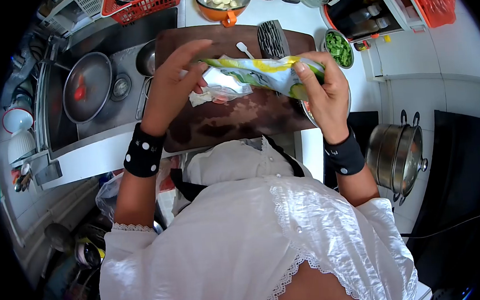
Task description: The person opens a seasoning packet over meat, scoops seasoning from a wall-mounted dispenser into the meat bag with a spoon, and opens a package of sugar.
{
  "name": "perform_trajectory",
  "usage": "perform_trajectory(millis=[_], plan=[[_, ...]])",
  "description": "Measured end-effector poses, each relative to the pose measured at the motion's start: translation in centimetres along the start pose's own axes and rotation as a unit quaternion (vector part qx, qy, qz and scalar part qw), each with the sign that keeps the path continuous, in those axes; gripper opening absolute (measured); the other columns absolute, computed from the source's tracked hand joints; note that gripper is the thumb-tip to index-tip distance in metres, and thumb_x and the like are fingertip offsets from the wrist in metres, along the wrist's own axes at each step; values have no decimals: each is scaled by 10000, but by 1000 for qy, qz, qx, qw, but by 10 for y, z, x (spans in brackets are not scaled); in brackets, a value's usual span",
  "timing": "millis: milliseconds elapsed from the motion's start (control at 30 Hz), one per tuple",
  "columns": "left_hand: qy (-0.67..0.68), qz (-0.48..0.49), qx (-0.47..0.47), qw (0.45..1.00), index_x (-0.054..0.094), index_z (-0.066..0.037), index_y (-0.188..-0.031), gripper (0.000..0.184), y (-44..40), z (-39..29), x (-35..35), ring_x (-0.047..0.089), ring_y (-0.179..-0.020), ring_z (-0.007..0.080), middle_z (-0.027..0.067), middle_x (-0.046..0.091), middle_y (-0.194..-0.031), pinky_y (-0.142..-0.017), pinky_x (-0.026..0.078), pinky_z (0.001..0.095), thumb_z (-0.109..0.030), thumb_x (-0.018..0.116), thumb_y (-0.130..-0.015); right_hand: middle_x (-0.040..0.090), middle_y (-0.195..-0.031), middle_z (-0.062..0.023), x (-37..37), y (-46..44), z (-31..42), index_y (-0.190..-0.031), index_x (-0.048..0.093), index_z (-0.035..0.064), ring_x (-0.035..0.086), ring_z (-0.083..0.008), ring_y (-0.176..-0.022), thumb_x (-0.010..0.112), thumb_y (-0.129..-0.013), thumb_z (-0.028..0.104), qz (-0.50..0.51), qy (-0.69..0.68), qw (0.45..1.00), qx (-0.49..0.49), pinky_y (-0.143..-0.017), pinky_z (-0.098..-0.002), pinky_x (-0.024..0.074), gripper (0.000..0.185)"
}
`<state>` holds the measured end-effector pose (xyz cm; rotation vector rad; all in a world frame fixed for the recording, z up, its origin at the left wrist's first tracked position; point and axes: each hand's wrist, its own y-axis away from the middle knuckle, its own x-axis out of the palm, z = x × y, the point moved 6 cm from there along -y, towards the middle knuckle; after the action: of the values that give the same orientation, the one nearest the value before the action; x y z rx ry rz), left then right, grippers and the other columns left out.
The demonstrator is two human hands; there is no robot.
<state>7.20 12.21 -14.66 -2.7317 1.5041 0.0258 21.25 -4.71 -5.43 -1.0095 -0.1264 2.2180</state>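
My right hand (327, 92) grips one end of a printed plastic packet (263, 74), yellow, green and pale blue, with the thumb on top. The packet stretches leftward above a dark cutting board (189, 125). At its other end is my left hand (172, 82), index finger stretched out and thumb apart from it, close to the packet's corner. Below the packet lie a clear plastic piece (228, 94) and a crumpled whitish scrap (200, 98). A small white spoon (245, 50) and a black-and-white patterned blade (273, 39) rest on the board. A bowl (306, 107) is partly hidden by my right hand.
A sink (57, 128) on the left holds a grey pan (88, 88) with something red in it. Behind the board stands a metal bowl (222, 1) of pale pieces. Chopped greens (337, 48) fill a bowl at right. A lidded steamer pot (397, 157) stands lower right.
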Motion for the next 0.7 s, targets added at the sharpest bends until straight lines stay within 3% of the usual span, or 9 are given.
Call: perform_trajectory(millis=[167,267,467,700], plan=[[-90,29,146,985,500,-76,-1224,379,-5,-20,20,516,-651,53,57,499,-1219,-582,461,185,-42,514,-847,593,-788,-92,-3,3,-2,-892,597,14,531,-223,-719,600,-829,132,-6,-9,1000,18,-656,-303,415,134],[-154,40,166,973,506,-68,-1216,370,-10,-24,28,517,-645,51,62,509,-1208,-578,458,183,-44,523,-847,596,-788,-97,-3,6,0,-894,598,13,536,-228,-720,600,-829,136,-12,-11,1000,6,-655,-304,416,139],[-146,106,123,976,544,-48,-1166,320,-18,-14,33,533,-651,60,66,576,-1104,-605,463,189,-63,542,-847,601,-791,-100,-4,8,-1,-889,596,13,541,-233,-726,596,-831,138,-8,-7,1000,8,-658,-305,417,137],[-189,96,161,964,563,-14,-1103,262,-15,-19,35,561,-696,80,77,607,-1003,-654,467,212,-57,531,-846,604,-800,-99,-3,8,0,-881,591,8,543,-236,-732,589,-831,135,-7,-2,1000,4,-663,-311,418,137]])
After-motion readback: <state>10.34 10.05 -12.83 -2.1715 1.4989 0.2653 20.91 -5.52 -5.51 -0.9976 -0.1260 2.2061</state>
